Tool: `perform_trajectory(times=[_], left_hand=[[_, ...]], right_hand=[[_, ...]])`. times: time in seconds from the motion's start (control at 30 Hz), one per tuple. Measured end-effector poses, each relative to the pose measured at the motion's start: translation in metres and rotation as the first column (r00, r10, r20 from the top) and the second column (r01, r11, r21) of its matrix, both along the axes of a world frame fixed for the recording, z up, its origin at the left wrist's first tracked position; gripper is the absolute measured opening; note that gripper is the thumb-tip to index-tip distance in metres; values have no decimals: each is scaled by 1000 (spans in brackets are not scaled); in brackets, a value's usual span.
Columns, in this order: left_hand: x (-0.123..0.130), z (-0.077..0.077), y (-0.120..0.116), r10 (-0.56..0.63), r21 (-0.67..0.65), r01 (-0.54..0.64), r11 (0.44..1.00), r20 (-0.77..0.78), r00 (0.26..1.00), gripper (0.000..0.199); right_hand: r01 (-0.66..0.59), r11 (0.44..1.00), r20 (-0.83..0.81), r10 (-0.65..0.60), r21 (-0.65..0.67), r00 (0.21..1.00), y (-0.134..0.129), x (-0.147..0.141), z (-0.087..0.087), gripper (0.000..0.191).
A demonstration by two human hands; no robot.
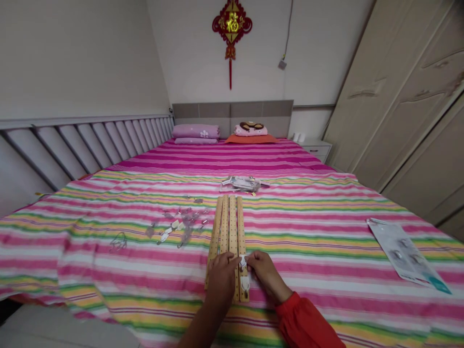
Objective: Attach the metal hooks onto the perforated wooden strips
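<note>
Several perforated wooden strips (232, 222) lie side by side on the striped bed cover. Over the nearer part of the rightmost strip, my left hand (225, 273) and my right hand (264, 267) meet at a small white hook (242, 261). Each hand pinches one side of it with thumb and fingers. Whether the hook is fixed to the strip, I cannot tell. A second white hook (245, 284) with a metal end sits just nearer on the same strip. My left fingers rest across the neighbouring strips and hide part of them.
Left of the strips lie loose white hooks (170, 231) and clear plastic pieces (188, 222). A clear plastic package (242, 183) is beyond the strips. On the right lies a blister pack (408, 256). A slatted rail (90, 140) borders the bed's left side.
</note>
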State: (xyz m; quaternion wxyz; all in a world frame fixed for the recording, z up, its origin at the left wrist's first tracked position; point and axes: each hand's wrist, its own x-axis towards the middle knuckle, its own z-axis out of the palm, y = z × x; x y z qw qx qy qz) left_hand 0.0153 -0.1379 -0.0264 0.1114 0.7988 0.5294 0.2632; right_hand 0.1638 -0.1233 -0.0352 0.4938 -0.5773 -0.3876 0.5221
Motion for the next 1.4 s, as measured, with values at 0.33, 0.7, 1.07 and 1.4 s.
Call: perform_trajectory(times=[0.33, 0.7, 1.07, 1.4], left_hand=[[6, -3, 1, 25, 19, -23, 1000, -120, 992, 48], [13, 7, 0, 10, -16, -13, 1000, -182, 983, 34], [18, 10, -3, 27, -63, -44, 997, -257, 966, 31], [-55, 34, 23, 178, -42, -177, 983, 420, 890, 33]], right_hand=[[-16, 1000, 18, 16, -19, 1000, 3, -1, -6, 22], [-15, 997, -49, 12, -75, 999, 0, -7, -2, 28], [15, 999, 29, -13, -40, 999, 2, -6, -11, 39], [24, 999, -175, -32, -46, 984, -5, 1, -4, 50]])
